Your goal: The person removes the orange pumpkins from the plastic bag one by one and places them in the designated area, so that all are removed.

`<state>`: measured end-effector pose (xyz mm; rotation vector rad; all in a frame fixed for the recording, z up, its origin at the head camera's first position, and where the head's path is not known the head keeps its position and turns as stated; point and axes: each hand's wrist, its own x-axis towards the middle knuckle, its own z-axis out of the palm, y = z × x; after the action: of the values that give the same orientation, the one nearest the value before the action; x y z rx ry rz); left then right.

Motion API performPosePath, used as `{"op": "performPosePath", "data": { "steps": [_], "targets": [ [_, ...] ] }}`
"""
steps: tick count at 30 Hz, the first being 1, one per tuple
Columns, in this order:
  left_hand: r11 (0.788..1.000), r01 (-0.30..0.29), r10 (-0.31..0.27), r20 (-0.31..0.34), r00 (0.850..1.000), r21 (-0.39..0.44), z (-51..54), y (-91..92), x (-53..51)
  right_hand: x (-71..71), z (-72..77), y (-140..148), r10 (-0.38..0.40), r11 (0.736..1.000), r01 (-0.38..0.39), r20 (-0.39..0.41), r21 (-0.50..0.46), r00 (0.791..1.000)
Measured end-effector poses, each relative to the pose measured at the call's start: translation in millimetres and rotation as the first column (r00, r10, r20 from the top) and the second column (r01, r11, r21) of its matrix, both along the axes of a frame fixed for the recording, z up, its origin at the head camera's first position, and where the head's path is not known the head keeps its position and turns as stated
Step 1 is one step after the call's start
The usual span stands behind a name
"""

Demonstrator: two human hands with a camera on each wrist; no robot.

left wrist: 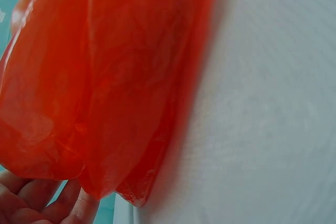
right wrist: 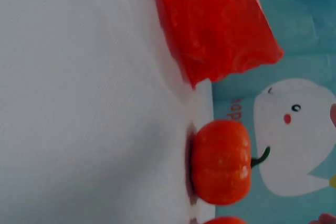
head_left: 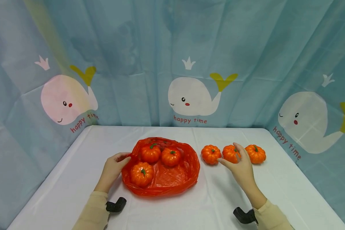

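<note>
A red plastic bag (head_left: 172, 177) lies with its mouth spread wide on the table, three small orange pumpkins (head_left: 142, 174) inside it. At its left rim my left hand (head_left: 114, 166) pinches the plastic; in the left wrist view the curled fingers (left wrist: 65, 203) meet the bag's edge. Three more pumpkins stand in a row right of the bag: a left one (head_left: 211, 154), a middle one (head_left: 230, 153) and a right one (head_left: 256, 154). Over the middle one hovers my right hand (head_left: 241, 167), thumb and fingers spread apart, holding nothing; it partly hides that pumpkin.
A white cloth covers the table (head_left: 172, 215). Behind it and at both sides hangs a blue curtain (head_left: 149, 95) printed with whales. Each wrist carries a black camera mount (head_left: 117, 204) close to the tabletop.
</note>
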<state>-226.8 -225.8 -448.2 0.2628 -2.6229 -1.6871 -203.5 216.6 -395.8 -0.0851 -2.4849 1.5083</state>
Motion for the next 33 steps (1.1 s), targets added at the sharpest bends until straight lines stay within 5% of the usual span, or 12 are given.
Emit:
{"op": "performPosePath", "data": {
  "steps": [10,26,33],
  "targets": [
    [1.000,0.003,-0.003,-0.015,1.000,-0.003,0.3,0.8,-1.0,-0.5,2.0,-31,0.076,0.992,-0.073,0.022,-0.106,0.997],
    [1.000,0.006,-0.006,-0.016,1.000,-0.009,0.5,0.0,-0.5,6.2,9.0,-71,0.166,0.984,-0.166,-0.008,-0.069,0.986],
    [1.000,0.000,0.000,-0.006,1.000,0.005,0.5,0.0,0.2,8.8,7.4,-90,0.259,0.960,-0.262,-0.047,-0.100,0.965]
  ]
}}
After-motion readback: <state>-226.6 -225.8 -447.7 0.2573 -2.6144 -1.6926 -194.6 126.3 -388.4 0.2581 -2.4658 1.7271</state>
